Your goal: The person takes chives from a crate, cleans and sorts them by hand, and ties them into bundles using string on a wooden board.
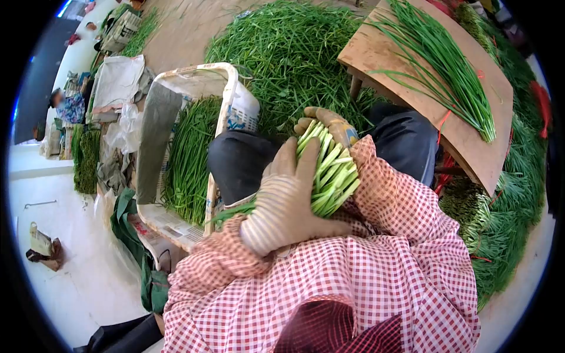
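Note:
A bunch of green chives [332, 170] rests over my lap, its cut pale stem ends towards me and to the right. My right hand [334, 125], in a soiled work glove, curls round the far side of the bunch. Against its near left side lies my left hand [288, 203], in a striped knit glove, fingers stretched out and thumb spread apart. Some green leaves [234, 213] stick out beside the left wrist. Part of the bunch is hidden behind the left hand, and the right fingers are partly covered by the stems.
A white plastic basket [226, 106] of chives stands at my left. Ahead is a big heap of loose greens [288, 53]. A wooden board table [406, 70] at the right bears a bunch of chives [453, 65]. Tied bundles [512, 223] are stacked beyond it. Another person [72, 107] is far left.

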The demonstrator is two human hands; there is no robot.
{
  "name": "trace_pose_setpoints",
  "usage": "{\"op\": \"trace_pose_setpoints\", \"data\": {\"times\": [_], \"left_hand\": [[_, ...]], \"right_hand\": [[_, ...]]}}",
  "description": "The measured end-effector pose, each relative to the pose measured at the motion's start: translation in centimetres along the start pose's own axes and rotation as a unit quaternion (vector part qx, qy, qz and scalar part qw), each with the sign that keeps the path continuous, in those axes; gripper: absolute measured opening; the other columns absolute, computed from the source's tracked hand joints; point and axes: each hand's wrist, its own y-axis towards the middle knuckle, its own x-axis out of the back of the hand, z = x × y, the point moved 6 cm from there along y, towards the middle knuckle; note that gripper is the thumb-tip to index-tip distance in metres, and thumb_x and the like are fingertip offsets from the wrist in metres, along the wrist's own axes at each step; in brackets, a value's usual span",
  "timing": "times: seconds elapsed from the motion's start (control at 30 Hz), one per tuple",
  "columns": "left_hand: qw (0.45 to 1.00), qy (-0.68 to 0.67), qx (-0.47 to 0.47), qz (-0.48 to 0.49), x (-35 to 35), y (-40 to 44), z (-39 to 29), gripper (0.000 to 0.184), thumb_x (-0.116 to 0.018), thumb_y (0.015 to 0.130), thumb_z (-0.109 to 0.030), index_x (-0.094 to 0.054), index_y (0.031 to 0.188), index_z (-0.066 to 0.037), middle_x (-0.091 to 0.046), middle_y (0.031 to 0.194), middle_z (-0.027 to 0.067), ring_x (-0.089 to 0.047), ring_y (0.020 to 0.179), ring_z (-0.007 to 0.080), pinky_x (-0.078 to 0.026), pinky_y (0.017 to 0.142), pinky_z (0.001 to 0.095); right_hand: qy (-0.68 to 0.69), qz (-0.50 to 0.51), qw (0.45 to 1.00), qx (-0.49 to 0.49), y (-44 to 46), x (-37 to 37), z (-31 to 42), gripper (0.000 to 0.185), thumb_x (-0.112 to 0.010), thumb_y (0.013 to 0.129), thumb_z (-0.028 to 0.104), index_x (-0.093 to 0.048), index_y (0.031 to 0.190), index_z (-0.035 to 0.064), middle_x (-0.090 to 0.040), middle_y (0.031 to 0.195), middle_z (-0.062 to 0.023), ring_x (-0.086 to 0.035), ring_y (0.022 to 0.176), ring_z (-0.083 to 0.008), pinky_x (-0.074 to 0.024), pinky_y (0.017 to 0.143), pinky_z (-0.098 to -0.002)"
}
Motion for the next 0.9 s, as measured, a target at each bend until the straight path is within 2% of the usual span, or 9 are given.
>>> {"op": "trace_pose_setpoints", "data": {"times": [0.1, 0.17, 0.23, 0.33, 0.43, 0.53, 0.63, 0.7, 0.9], "left_hand": [[0.998, 0.035, -0.003, -0.060, -1.0, 1.2, 1.4, 0.124, -0.088, 0.050, -0.038, -0.020, 0.144, 0.004, -0.040, 0.134, 0.0308, -0.042, 0.126, 0.0419, -0.037, 0.105, 0.0425], [0.975, -0.216, 0.053, -0.024, -1.0, 1.9, 3.2, 0.120, -0.088, 0.052, -0.031, -0.019, 0.144, 0.004, -0.047, 0.130, 0.0256, -0.048, 0.123, 0.0338, -0.038, 0.104, 0.0374], [0.981, -0.171, 0.080, -0.048, -1.4, 1.6, 5.3, 0.118, -0.088, 0.054, -0.025, -0.018, 0.145, 0.004, -0.052, 0.127, 0.0208, -0.051, 0.119, 0.0271, -0.040, 0.102, 0.0343], [0.971, -0.229, 0.058, -0.032, -2.0, 2.5, 6.8, 0.108, -0.086, 0.057, -0.024, -0.025, 0.142, 0.003, -0.056, 0.123, 0.0174, -0.055, 0.112, 0.0227, -0.045, 0.096, 0.0341], [0.974, -0.200, 0.109, 0.005, -2.2, 3.0, 6.0, 0.098, -0.086, 0.058, -0.024, -0.035, 0.138, 0.002, -0.060, 0.115, 0.0141, -0.058, 0.105, 0.0200, -0.047, 0.092, 0.0333], [0.990, -0.061, 0.123, -0.034, -2.7, 2.4, 3.6, 0.089, -0.083, 0.057, -0.028, -0.041, 0.129, 0.003, -0.058, 0.114, 0.0201, -0.059, 0.105, 0.0321, -0.048, 0.091, 0.0381], [0.995, 0.012, 0.022, -0.093, -3.4, 1.8, 1.7, 0.087, -0.083, 0.055, -0.027, -0.041, 0.125, 0.003, -0.050, 0.121, 0.0234, -0.052, 0.112, 0.0392, -0.044, 0.095, 0.0418], [0.996, -0.025, 0.048, -0.071, -3.6, 2.0, 1.7, 0.089, -0.083, 0.054, -0.027, -0.040, 0.126, 0.003, -0.051, 0.117, 0.0231, -0.053, 0.110, 0.0392, -0.045, 0.094, 0.0421], [0.982, -0.082, 0.016, -0.168, -2.6, 0.9, 2.1, 0.094, -0.085, 0.055, -0.026, -0.036, 0.129, 0.006, -0.054, 0.115, 0.0243, -0.057, 0.105, 0.0389, -0.047, 0.091, 0.0420]], "right_hand": [[-0.015, 0.027, 0.999, 0.017, 0.1, 0.0, 0.3, 0.035, -0.059, 0.093, 0.031, -0.057, 0.114, 0.0030, -0.067, 0.094, -0.0106, -0.065, 0.079, -0.0208, -0.0564, 0.070, -0.0355], [0.095, 0.027, 0.994, -0.051, -1.8, -0.5, 0.0, 0.047, -0.055, 0.094, 0.044, -0.056, 0.116, 0.0027, -0.066, 0.102, -0.0122, -0.064, 0.087, -0.0241, -0.0549, 0.079, -0.0395], [0.170, 0.122, 0.977, -0.039, -2.6, -0.6, 0.5, 0.067, -0.049, 0.089, 0.062, -0.052, 0.121, 0.0030, -0.061, 0.114, -0.0154, -0.060, 0.100, -0.0284, -0.0502, 0.090, -0.0447], [0.221, 0.229, 0.948, -0.021, -4.3, -1.3, 0.8, 0.069, -0.052, 0.089, 0.061, -0.048, 0.128, 0.0043, -0.060, 0.114, -0.0154, -0.058, 0.103, -0.0294, -0.0488, 0.092, -0.0427], [0.040, 0.098, 0.990, 0.090, -4.3, -0.5, 1.1, 0.079, -0.065, 0.084, 0.054, -0.036, 0.141, 0.0071, -0.055, 0.120, -0.0120, -0.055, 0.105, -0.0251, -0.0456, 0.096, -0.0365], [-0.183, 0.171, 0.936, 0.248, -2.7, 0.9, 0.8, 0.112, -0.088, 0.068, 0.023, -0.014, 0.151, 0.0099, -0.045, 0.127, -0.0081, -0.050, 0.105, -0.0163, -0.0429, 0.093, -0.0287], [-0.155, 0.132, 0.964, 0.173, -3.0, 1.0, 0.7, 0.105, -0.087, 0.067, 0.018, -0.022, 0.149, 0.0086, -0.051, 0.123, -0.0087, -0.053, 0.105, -0.0155, -0.0462, 0.090, -0.0293], [-0.240, 0.078, 0.957, 0.146, -2.8, 0.8, 1.3, 0.075, -0.082, 0.071, 0.013, -0.044, 0.135, 0.0048, -0.060, 0.107, -0.0044, -0.058, 0.095, -0.0139, -0.0487, 0.086, -0.0288], [-0.186, 0.175, 0.948, 0.191, -2.9, -1.1, 1.7, 0.028, -0.075, 0.076, 0.006, -0.055, 0.096, 0.0078, -0.062, 0.092, -0.0023, -0.059, 0.086, -0.0111, -0.0505, 0.078, -0.0278]]}}
